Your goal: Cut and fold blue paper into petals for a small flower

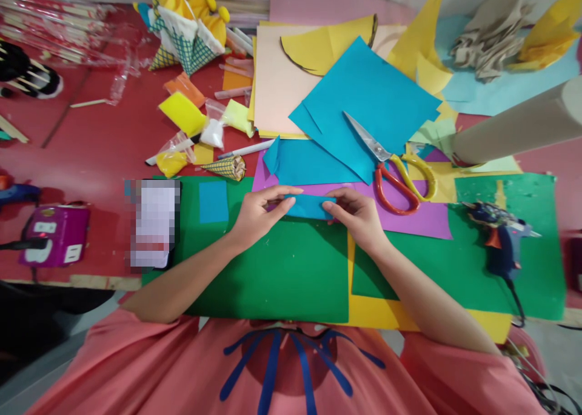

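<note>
Between my two hands I hold a small strip of blue paper (pixel 311 207) level above the green sheet (pixel 273 275). My left hand (pixel 266 212) pinches its left end between thumb and fingers. At the right end, the thumb and fingers of my right hand (pixel 357 215) are closed on the same strip. A small blue paper rectangle (pixel 213 202) lies on the green sheet to the left. Just beyond my hands are a purple sheet (pixel 413 218) and larger blue sheets (pixel 364 94). Scissors (pixel 386 157) with red and yellow handles rest on them.
A phone (pixel 154 224) lies at the left, near a purple power box (pixel 54 236). On the right is a blue glue gun (pixel 504 245) with its cord. A pale paper roll (pixel 518 124), clay packets (pixel 184 113) and a patterned paper cone (pixel 227 168) lie farther back.
</note>
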Demonstrator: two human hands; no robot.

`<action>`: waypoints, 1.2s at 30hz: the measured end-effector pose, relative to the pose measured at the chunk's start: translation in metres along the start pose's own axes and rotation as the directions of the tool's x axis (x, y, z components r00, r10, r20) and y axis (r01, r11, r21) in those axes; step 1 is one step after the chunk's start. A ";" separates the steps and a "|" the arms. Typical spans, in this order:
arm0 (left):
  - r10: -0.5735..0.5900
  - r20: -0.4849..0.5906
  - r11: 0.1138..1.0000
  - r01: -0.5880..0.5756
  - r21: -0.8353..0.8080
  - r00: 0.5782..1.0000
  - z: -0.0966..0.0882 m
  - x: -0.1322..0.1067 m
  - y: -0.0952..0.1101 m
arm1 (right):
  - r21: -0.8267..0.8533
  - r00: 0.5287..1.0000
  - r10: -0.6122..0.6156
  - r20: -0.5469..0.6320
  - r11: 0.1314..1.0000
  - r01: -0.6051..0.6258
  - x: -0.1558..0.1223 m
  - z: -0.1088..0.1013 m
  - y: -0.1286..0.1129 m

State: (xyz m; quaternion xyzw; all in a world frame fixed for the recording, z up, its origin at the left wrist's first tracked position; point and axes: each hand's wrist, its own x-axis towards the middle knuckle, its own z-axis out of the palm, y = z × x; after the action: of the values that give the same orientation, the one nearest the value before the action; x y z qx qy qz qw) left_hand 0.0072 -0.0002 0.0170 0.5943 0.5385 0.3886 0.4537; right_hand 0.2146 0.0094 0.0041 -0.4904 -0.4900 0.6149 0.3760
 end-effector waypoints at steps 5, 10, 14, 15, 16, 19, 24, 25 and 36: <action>0.021 -0.032 1.000 -0.021 -0.005 0.999 -0.002 0.001 0.001 | 0.066 1.000 -0.012 -0.026 0.998 0.013 0.002 0.000 -0.001; 0.028 -0.032 1.000 -0.028 0.011 0.999 -0.001 0.001 0.001 | 0.076 0.999 -0.007 -0.031 0.997 0.009 0.002 0.000 -0.002; 0.033 -0.030 0.999 -0.032 0.012 0.999 -0.001 0.002 0.000 | 0.064 0.999 -0.002 -0.041 0.998 0.005 0.002 0.001 -0.004; 0.033 -0.027 0.999 -0.033 0.011 0.999 -0.001 0.002 0.000 | 0.060 0.999 0.002 -0.043 0.998 0.001 0.002 0.001 -0.004; 0.033 -0.025 0.999 -0.033 0.009 0.999 -0.001 0.002 0.000 | 0.055 0.999 0.005 -0.043 0.998 -0.003 0.002 0.001 -0.005; 0.035 -0.021 0.999 -0.035 0.011 0.999 -0.001 0.002 0.000 | 0.038 0.999 0.013 -0.040 0.999 -0.012 0.002 0.001 -0.005; 0.040 0.010 0.999 -0.040 0.016 0.999 -0.001 0.002 -0.001 | 0.024 1.000 0.004 -0.010 1.000 -0.004 0.001 0.001 -0.002; 0.040 0.021 0.999 -0.040 0.021 0.999 0.000 0.002 -0.001 | 0.022 1.000 0.003 0.000 1.000 -0.003 0.001 0.001 -0.001; 0.013 0.095 0.990 -0.027 0.141 0.995 0.001 -0.001 0.003 | 0.021 0.998 0.006 0.054 1.000 -0.007 -0.003 0.004 -0.001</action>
State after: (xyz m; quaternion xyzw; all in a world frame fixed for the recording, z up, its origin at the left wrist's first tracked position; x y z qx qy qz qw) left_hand 0.0094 -0.0017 0.0199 0.6481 0.5369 0.3254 0.4310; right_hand 0.2110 0.0060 0.0059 -0.4711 -0.4918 0.6345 0.3657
